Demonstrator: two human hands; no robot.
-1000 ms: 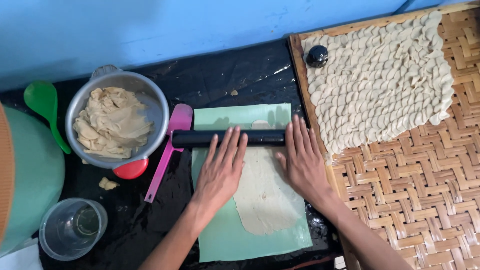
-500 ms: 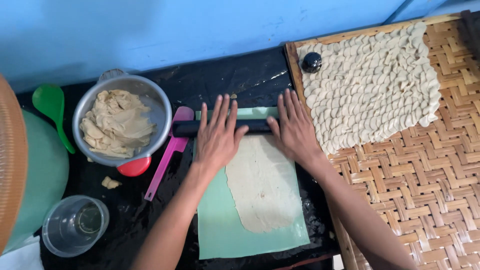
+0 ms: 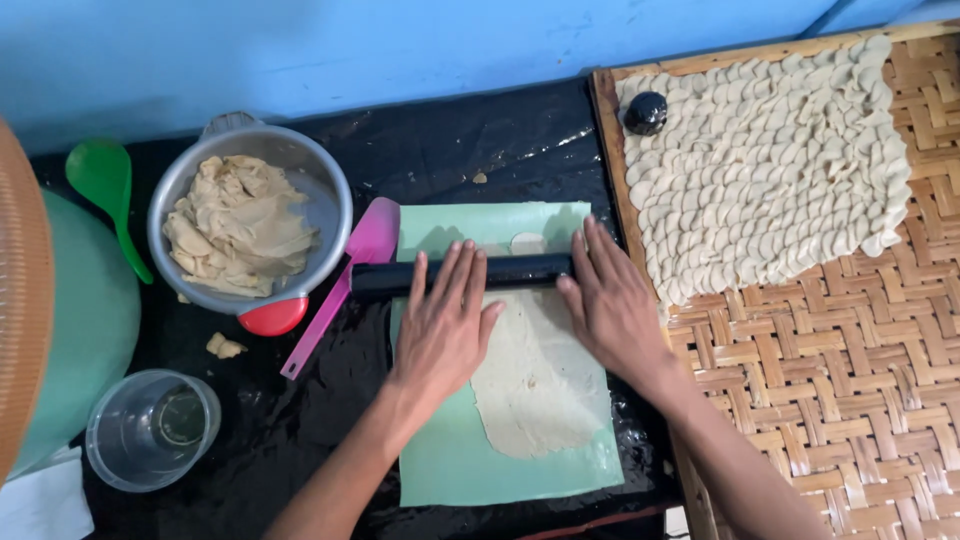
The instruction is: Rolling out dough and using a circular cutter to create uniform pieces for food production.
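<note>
On the green mat (image 3: 450,470), both palms press flat, fingers spread, on the black rolling pin (image 3: 520,270): left hand (image 3: 445,325), right hand (image 3: 610,305). Flattened dough (image 3: 535,390) lies beneath; metal bowl (image 3: 330,215) sits just left.

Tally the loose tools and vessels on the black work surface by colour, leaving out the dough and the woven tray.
Green: 2, the spoon and the rolling mat
Pink: 1, the spatula
Black: 1, the rolling pin under the left hand and right hand
Silver: 1, the metal bowl
Clear: 1, the plastic cup
Total: 6
</note>
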